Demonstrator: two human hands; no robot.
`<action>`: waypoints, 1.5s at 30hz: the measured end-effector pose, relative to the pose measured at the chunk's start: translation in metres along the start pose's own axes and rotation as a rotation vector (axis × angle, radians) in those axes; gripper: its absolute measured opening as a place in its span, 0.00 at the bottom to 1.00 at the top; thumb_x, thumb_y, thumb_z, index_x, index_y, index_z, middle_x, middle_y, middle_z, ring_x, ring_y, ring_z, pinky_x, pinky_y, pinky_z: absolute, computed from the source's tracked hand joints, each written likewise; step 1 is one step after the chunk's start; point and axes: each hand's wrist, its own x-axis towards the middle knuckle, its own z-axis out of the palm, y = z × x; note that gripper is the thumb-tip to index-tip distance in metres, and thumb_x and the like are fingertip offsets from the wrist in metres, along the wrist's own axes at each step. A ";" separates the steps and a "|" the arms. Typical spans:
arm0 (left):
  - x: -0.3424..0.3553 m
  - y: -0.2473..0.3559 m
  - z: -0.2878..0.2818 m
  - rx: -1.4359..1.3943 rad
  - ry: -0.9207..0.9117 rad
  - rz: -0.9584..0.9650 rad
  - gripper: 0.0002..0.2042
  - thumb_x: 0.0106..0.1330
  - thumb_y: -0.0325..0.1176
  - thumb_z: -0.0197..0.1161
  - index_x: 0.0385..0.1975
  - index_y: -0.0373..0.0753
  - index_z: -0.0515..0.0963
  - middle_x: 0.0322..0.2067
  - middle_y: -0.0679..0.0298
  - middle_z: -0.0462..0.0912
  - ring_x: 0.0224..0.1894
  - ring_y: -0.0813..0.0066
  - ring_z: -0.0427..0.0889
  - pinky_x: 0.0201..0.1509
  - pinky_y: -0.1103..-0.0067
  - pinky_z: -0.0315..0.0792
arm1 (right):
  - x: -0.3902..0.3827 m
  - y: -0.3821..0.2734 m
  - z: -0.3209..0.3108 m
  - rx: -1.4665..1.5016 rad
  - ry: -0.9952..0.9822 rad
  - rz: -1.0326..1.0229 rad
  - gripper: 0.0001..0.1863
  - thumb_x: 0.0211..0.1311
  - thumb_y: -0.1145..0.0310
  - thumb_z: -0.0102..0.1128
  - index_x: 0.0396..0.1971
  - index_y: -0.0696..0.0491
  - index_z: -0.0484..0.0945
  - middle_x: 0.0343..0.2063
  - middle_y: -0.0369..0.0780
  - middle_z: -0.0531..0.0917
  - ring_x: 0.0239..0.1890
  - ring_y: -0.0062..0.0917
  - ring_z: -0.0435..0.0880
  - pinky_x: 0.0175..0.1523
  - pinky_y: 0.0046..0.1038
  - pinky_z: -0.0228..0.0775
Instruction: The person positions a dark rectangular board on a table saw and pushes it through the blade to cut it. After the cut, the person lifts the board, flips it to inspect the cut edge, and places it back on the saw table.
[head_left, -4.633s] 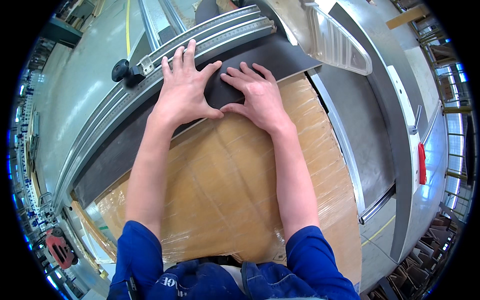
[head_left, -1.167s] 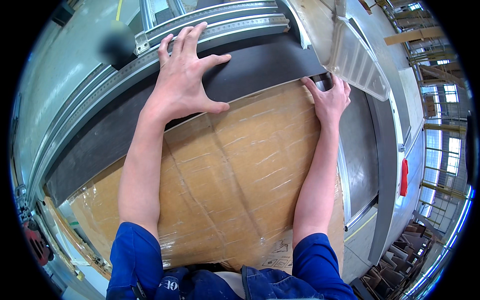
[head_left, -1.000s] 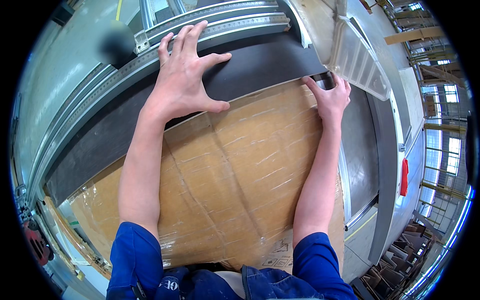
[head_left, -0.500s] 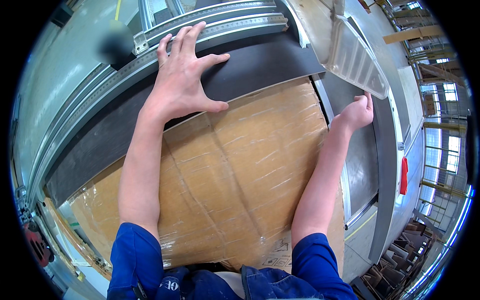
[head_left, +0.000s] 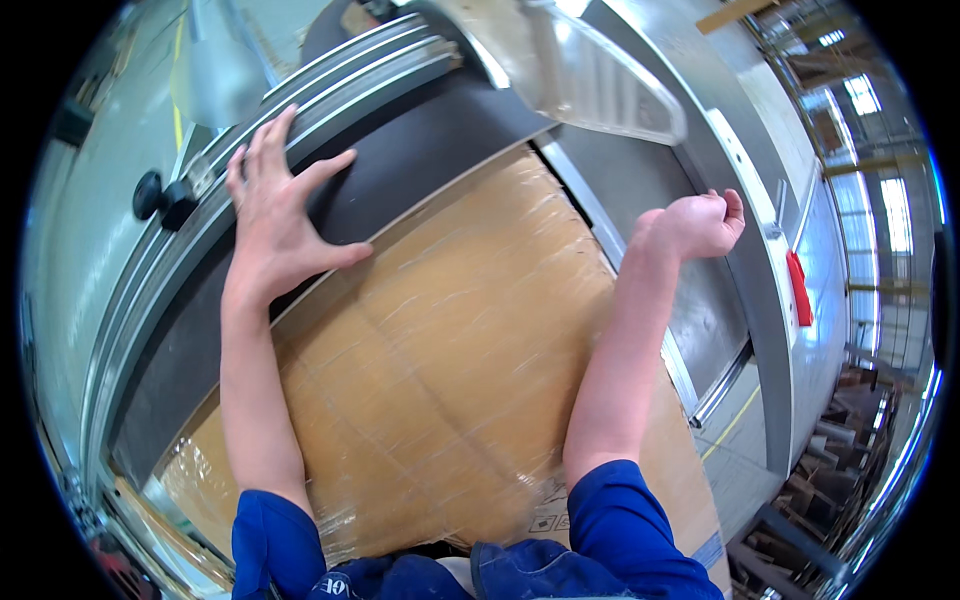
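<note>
Dark panel (head_left: 430,140) part-hidden by left hand (head_left: 275,228), right hand (head_left: 700,226) curled, inside unseen

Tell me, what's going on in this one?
A person's left hand is spread over a long dark panel, its fingers reaching onto the metal fence behind. The right hand is curled off to the panel's right, over the grey machine table; whether it holds anything is hidden. Cardboard lies on the person's side of the panel, and a clear guard sits beyond its right end.
</note>
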 end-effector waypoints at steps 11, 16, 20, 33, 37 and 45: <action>0.000 -0.002 0.005 0.119 -0.003 0.077 0.50 0.31 0.53 0.84 0.67 0.56 0.84 0.82 0.46 0.57 0.85 0.47 0.52 0.85 0.52 0.38 | 0.010 -0.055 -0.006 0.277 0.012 0.046 0.14 0.67 0.82 0.44 0.46 0.55 0.78 0.41 0.39 0.76 0.43 0.22 0.74 0.56 0.25 0.67; 0.000 -0.003 0.006 0.092 0.008 0.093 0.48 0.31 0.51 0.85 0.66 0.57 0.85 0.82 0.44 0.56 0.84 0.46 0.52 0.85 0.52 0.38 | 0.003 -0.007 0.002 0.029 -0.219 -0.068 0.09 0.66 0.82 0.52 0.44 0.59 0.78 0.39 0.37 0.77 0.39 0.23 0.75 0.49 0.29 0.71; 0.005 0.007 0.005 0.030 0.012 0.080 0.47 0.29 0.48 0.86 0.64 0.57 0.86 0.81 0.44 0.57 0.84 0.46 0.52 0.85 0.52 0.37 | -0.015 0.044 -0.004 -0.387 -0.846 -0.169 0.27 0.57 0.66 0.70 0.55 0.62 0.80 0.54 0.50 0.84 0.58 0.41 0.84 0.68 0.40 0.73; -0.005 -0.005 0.011 -0.050 0.088 0.059 0.45 0.30 0.49 0.85 0.61 0.58 0.87 0.80 0.49 0.58 0.84 0.48 0.53 0.86 0.49 0.38 | -0.042 0.039 0.014 -0.916 -1.198 -0.413 0.47 0.39 0.41 0.92 0.53 0.62 0.85 0.54 0.52 0.88 0.56 0.42 0.88 0.63 0.41 0.78; -0.007 -0.005 0.016 -0.090 0.112 0.049 0.43 0.31 0.48 0.86 0.60 0.57 0.87 0.80 0.50 0.58 0.84 0.48 0.53 0.87 0.50 0.39 | -0.041 0.051 0.013 -0.891 -1.180 -0.459 0.52 0.38 0.34 0.89 0.53 0.62 0.84 0.52 0.53 0.87 0.61 0.48 0.83 0.70 0.45 0.71; -0.008 -0.005 0.014 -0.063 0.093 0.034 0.44 0.32 0.48 0.86 0.61 0.58 0.87 0.81 0.50 0.57 0.84 0.49 0.52 0.87 0.49 0.39 | -0.046 0.051 0.011 -0.933 -1.163 -0.553 0.51 0.41 0.34 0.88 0.56 0.61 0.83 0.54 0.52 0.86 0.60 0.45 0.84 0.68 0.44 0.74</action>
